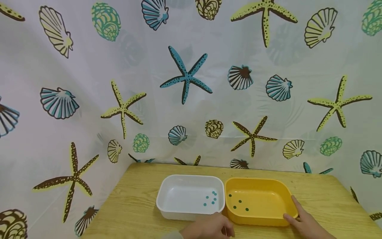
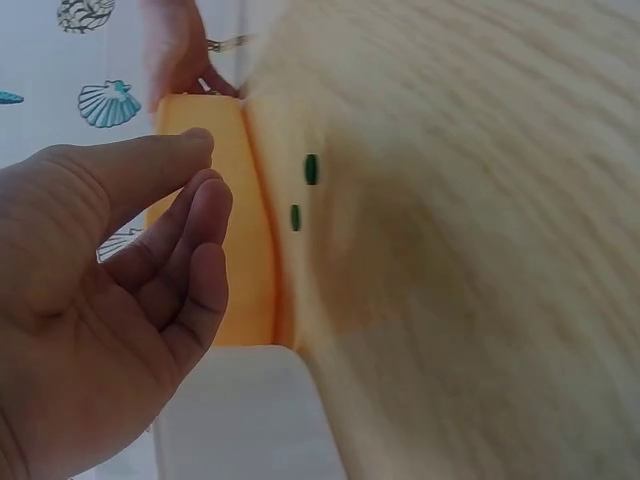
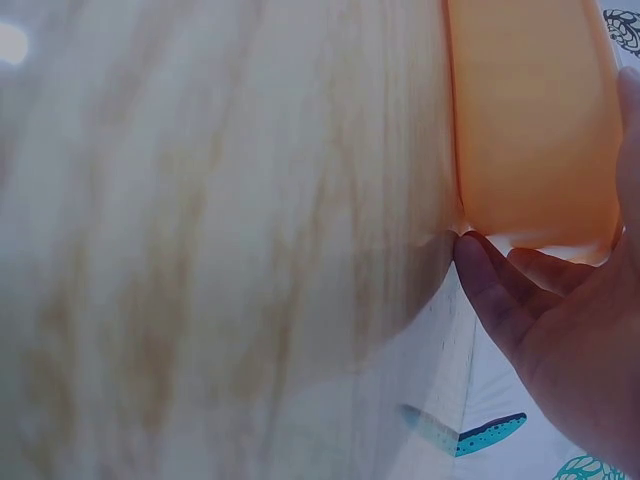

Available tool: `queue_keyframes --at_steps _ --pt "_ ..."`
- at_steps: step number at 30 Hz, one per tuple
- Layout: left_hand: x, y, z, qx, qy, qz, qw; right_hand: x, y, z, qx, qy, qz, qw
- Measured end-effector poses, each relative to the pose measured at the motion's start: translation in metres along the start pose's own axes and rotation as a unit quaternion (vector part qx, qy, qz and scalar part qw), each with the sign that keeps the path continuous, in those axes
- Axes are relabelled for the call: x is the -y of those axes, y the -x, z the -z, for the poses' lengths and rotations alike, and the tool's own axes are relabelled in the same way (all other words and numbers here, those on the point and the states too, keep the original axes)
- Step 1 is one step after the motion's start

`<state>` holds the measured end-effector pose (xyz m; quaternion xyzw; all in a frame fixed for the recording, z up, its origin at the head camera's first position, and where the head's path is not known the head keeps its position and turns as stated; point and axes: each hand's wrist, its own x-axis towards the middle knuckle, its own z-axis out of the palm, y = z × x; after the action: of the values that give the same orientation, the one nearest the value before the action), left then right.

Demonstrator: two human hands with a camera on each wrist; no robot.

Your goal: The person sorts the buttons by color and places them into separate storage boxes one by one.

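In the head view my left hand (image 1: pixel 209 226) is in front of the white tub (image 1: pixel 176 214) and near the yellow tub (image 1: pixel 250 220). The left wrist view shows its thumb and loosely bent fingers close together, with nothing visible between them. Beside that hand, two small dark green pieces (image 2: pixel 311 169) lie on the wood in front of the yellow tub. My right hand (image 1: pixel 305 220) holds the yellow tub's right end, thumb at the front corner. Several round dark green pieces (image 1: pixel 240 201) lie inside the yellow tub, and several teal ones (image 1: pixel 215 199) in the white tub's right part.
Both tubs stand side by side on a wooden table (image 1: pixel 128 205). A white curtain (image 1: pixel 209 106) printed with starfish and shells hangs behind the table and along its sides.
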<state>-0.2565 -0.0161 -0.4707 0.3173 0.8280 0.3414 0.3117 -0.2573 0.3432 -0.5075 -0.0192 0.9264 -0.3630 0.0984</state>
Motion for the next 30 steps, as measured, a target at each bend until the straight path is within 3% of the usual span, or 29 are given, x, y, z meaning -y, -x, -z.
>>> queue_keyframes --at_steps 4,14,30 --pt "0.006 0.004 -0.005 0.015 0.006 0.013 0.9998 0.001 0.0 0.0 0.002 -0.003 0.001 1.0" --pt "0.021 -0.004 -0.013 0.011 -0.006 -0.017 0.9998 0.002 0.0 0.001 0.002 0.003 -0.003 1.0" --pt "0.021 -0.008 -0.017 -0.002 -0.026 0.01 0.9996 -0.001 -0.002 0.0 0.003 -0.002 0.003 1.0"
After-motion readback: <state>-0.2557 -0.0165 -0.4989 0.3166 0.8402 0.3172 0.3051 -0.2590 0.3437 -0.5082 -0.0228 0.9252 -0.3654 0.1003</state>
